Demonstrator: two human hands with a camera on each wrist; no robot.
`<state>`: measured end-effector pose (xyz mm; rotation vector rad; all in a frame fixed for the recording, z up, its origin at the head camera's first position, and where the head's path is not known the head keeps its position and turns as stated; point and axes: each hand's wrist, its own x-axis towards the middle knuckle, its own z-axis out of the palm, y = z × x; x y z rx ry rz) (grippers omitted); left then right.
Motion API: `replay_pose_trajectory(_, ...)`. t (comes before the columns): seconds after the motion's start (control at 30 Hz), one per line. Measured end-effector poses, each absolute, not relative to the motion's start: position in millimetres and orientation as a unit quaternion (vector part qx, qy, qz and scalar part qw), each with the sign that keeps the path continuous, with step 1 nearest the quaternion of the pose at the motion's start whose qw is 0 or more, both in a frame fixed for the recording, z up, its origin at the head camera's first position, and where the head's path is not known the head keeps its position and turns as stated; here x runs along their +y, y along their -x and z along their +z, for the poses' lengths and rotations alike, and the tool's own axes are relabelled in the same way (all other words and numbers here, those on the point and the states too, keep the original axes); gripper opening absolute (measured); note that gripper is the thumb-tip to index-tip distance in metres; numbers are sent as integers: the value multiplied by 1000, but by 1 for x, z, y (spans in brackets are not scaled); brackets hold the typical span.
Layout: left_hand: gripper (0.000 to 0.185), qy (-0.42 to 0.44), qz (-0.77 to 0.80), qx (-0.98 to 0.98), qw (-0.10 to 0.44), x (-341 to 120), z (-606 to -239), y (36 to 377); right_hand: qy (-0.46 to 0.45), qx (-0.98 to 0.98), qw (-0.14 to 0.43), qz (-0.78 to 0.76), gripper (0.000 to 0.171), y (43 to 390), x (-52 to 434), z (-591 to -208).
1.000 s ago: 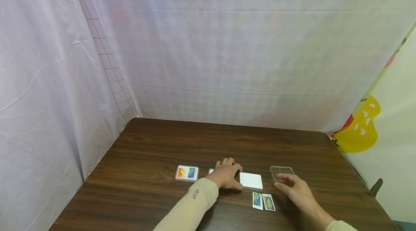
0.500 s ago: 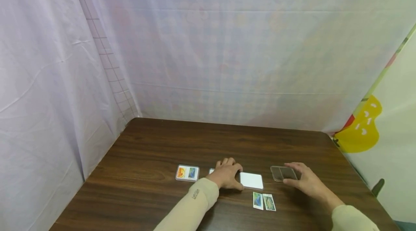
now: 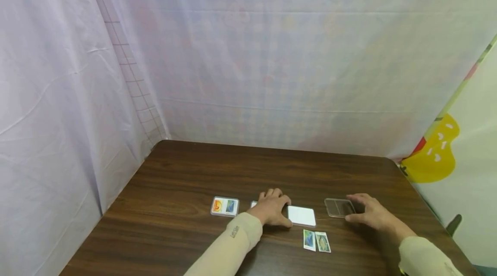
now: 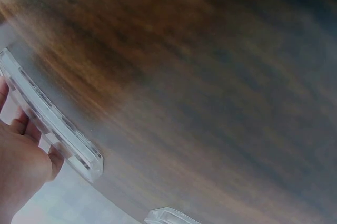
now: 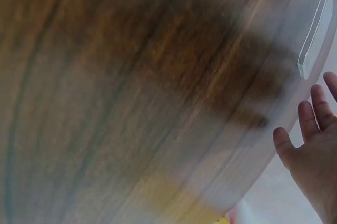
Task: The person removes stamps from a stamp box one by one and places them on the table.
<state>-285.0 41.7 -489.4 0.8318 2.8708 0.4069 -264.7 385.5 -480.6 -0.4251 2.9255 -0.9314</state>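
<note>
On the table, my left hand [image 3: 272, 209] spreads low over a mostly covered clear case with a white layer [image 4: 55, 118], fingers at its side in the left wrist view. Its thumb and index finger reach the left edge of a case with a white insert [image 3: 302, 216]. At the right, my right hand [image 3: 370, 211] hovers with thumb and fingers apart at the right end of an empty-looking clear case [image 3: 337, 208]. In the right wrist view its extended fingers [image 5: 308, 118] stand short of a clear case [image 5: 316, 34].
A framed card case with orange and blue pictures [image 3: 225, 206] lies at the left. Two small picture cards [image 3: 309, 240] lie side by side nearer the front. White curtains [image 3: 279, 60] hang behind the brown table [image 3: 186, 172].
My right hand has moved right, from the clear case's front edge to its right end, with fingers spreading. My left hand and the cards have stayed in place.
</note>
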Motion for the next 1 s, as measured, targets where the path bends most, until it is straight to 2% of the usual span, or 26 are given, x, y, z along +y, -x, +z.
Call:
replay_pose_trajectory(0.23,56,-277,133,950,62,41,-489,284,135,950,42,-278,76,272,387,-482)
replay_pose_trajectory(0.57,57,-278,130,950,59,42,-490,284,159,954,37,-251,77,279,389,-489)
replay_pose_trajectory(1.0,57,-281,123,950,53,42,-490,286,138,959,38,-243,68,280,388,-489)
